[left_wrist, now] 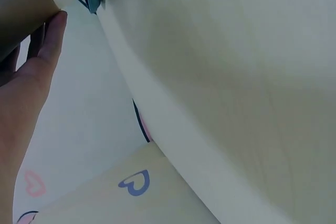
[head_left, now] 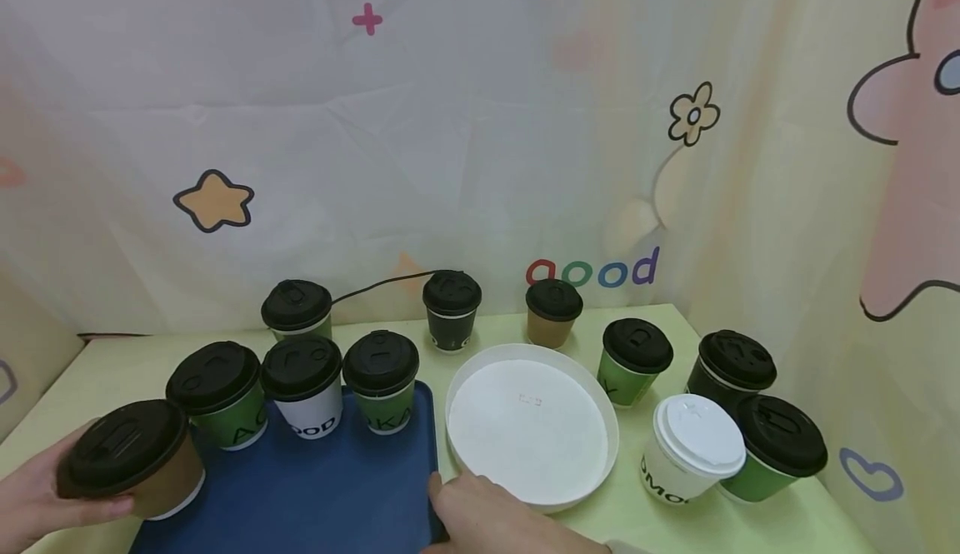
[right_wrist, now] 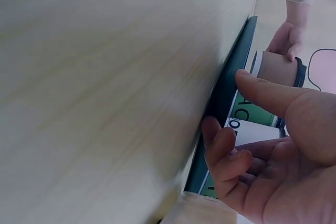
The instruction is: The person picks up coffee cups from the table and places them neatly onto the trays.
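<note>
My left hand (head_left: 36,489) grips a brown paper cup (head_left: 171,481) with a black lid, over the left edge of the blue tray (head_left: 300,496). In the left wrist view the fingers reach along the side of the brown cup (left_wrist: 23,11). On the tray's far part stand a green cup (head_left: 232,422), a white cup (head_left: 313,411) and another green cup (head_left: 386,411), all black-lidded. My right hand (head_left: 510,516) holds the tray's right edge, and the right wrist view shows its thumb and curled fingers (right_wrist: 226,163) at that rim.
A round white plate (head_left: 532,421) with a raised rim lies right of the tray. Behind stand a green cup (head_left: 300,321), a dark cup (head_left: 452,329) and a brown cup (head_left: 551,329). Several more lidded cups, including a white-lidded one (head_left: 686,462), stand at the right. A patterned curtain (head_left: 450,162) hangs behind.
</note>
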Demonstrator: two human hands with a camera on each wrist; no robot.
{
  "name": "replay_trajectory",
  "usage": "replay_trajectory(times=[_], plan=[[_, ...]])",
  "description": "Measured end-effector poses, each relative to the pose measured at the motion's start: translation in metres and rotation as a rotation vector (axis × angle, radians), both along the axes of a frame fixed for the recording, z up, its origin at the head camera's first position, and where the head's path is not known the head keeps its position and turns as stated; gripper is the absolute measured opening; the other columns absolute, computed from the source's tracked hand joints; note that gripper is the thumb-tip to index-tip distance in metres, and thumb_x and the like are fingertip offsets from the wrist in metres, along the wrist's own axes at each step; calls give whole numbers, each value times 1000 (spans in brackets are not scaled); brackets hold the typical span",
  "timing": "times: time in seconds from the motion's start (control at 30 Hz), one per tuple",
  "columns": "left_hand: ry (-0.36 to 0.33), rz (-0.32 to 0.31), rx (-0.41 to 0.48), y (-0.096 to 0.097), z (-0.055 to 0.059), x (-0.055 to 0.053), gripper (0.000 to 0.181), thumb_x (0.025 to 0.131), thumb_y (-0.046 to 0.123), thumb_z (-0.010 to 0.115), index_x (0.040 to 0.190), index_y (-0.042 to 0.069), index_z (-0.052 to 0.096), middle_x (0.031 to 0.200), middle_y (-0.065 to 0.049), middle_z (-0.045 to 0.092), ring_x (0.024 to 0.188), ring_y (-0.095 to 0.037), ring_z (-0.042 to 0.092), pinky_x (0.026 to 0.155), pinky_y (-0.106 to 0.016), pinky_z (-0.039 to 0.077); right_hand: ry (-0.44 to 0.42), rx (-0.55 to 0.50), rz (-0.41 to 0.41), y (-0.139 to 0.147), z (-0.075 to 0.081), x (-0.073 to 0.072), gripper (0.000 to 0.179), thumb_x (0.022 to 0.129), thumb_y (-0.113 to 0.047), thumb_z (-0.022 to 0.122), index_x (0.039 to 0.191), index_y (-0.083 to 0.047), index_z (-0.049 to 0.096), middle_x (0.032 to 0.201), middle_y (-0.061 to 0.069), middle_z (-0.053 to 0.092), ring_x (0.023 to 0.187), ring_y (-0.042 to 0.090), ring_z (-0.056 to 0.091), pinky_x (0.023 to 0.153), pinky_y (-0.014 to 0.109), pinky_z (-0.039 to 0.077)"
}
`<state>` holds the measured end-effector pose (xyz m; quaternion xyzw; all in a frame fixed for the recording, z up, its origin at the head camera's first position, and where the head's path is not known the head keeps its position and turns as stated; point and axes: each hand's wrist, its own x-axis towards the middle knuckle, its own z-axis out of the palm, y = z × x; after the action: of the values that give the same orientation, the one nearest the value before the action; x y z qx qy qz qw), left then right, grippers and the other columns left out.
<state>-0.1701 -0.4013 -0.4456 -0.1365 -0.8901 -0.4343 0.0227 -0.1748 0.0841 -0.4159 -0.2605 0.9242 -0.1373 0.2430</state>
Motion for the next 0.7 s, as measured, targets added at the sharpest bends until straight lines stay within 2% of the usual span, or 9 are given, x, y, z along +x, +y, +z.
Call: replay_trajectory(times=[0.13, 0.27, 0.4, 0.5, 0.6, 0.67, 0.7], plan=[[-4, -54, -23, 7, -1, -1, 92, 84, -10, 77, 135, 55, 37, 125, 36, 49, 105, 12, 49, 71, -20, 47, 15, 0, 17, 1, -4, -2, 61, 90, -41, 80, 133, 0, 64, 102, 7, 73, 84, 6, 67, 73, 27, 57], [2, -90, -55, 15, 1, -3, 93, 84, -7, 78, 137, 56, 35, 128, 35, 48, 107, 12, 48, 72, -22, 47, 9, 2, 10, 0, -2, -1, 62, 90, -40, 80, 134, 0, 63, 102, 7, 73, 84, 6, 67, 74, 26, 57], [-61, -151, -28, 22, 5, -3, 94, 86, -6, 77, 135, 61, 32, 127, 39, 46, 104, 11, 50, 71, -22, 49, 8, 11, -9, -1, 4, 2, 60, 91, -41, 80, 134, -3, 64, 105, 7, 73, 87, 7, 67, 76, 26, 57], [-71, -256, 53, 25, 4, -3, 96, 85, -12, 75, 141, 55, 35, 130, 35, 49, 105, 7, 54, 74, -21, 50, 11, 8, -23, -1, 7, 5, 58, 90, -41, 80, 132, -5, 65, 104, 6, 72, 88, 9, 66, 76, 28, 57], [-7, -343, 79, 27, 1, -3, 100, 80, -18, 76, 149, 43, 38, 137, 27, 52, 112, 4, 54, 77, -19, 49, -2, -2, -42, 0, 9, 7, 56, 90, -40, 80, 131, -6, 65, 103, 6, 71, 87, 10, 65, 76, 29, 56], [44, -369, 60, 28, -2, -3, 99, 76, -18, 79, 152, 33, 40, 139, 22, 54, 114, 3, 54, 79, -19, 48, 1, -5, -41, 0, 9, 7, 55, 90, -41, 81, 129, -6, 66, 100, 5, 70, 85, 10, 64, 75, 29, 56], [55, -370, 44, 29, -2, -3, 99, 76, -18, 79, 152, 31, 40, 139, 22, 54, 115, 2, 54, 80, -19, 48, -1, -6, -40, 0, 8, 7, 54, 90, -40, 80, 129, -6, 66, 100, 5, 70, 85, 10, 64, 75, 29, 56]])
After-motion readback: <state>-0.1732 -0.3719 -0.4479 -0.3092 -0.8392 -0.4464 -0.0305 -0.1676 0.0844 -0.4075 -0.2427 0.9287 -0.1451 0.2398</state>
